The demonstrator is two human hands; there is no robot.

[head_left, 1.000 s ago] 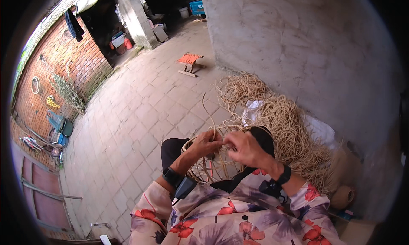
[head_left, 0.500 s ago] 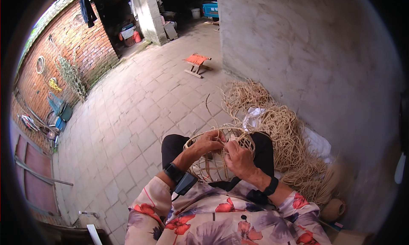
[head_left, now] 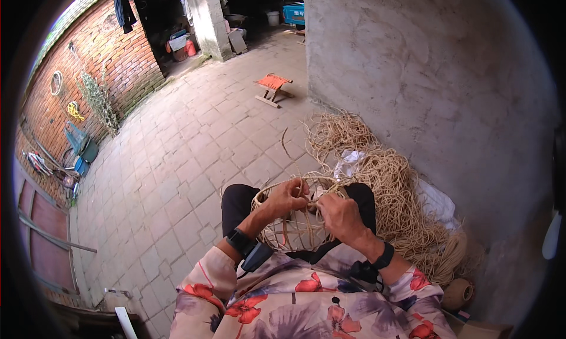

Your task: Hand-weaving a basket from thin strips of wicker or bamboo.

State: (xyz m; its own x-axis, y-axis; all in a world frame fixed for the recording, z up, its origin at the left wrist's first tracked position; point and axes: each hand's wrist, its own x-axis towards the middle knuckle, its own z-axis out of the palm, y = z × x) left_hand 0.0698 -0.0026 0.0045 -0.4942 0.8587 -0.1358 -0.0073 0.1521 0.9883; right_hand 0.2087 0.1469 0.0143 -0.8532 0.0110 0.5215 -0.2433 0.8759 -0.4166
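Note:
On my lap, between my dark-trousered knees, rests a round openwork basket (head_left: pixel 263 194) with a rim and thin ribs wrapped in tan cord. My left hand (head_left: pixel 286 198) is over its far part, fingers curled and pinching a strand of tan cord (head_left: pixel 311 204). Close beside it, my right hand (head_left: pixel 342 217) grips the same cord with thumb and forefinger. The fingertips of both hands almost meet, so the exact crossing of the strands is hard to make out. Loose cord ends stick out beyond the rim.
A large heap of tan cord (head_left: pixel 392 191) lies on white sacking (head_left: pixel 435 201) to my right, along the plastered wall (head_left: pixel 424 73). A cord spool (head_left: pixel 458 293) stands near my right elbow. Ahead on the paving is a folding stool (head_left: pixel 273 82) with an orange seat.
My left hand has lifted and turned slightly, its fingers drawn closer together. My right hand has shifted a little to the right, and a cord now shows between the two.

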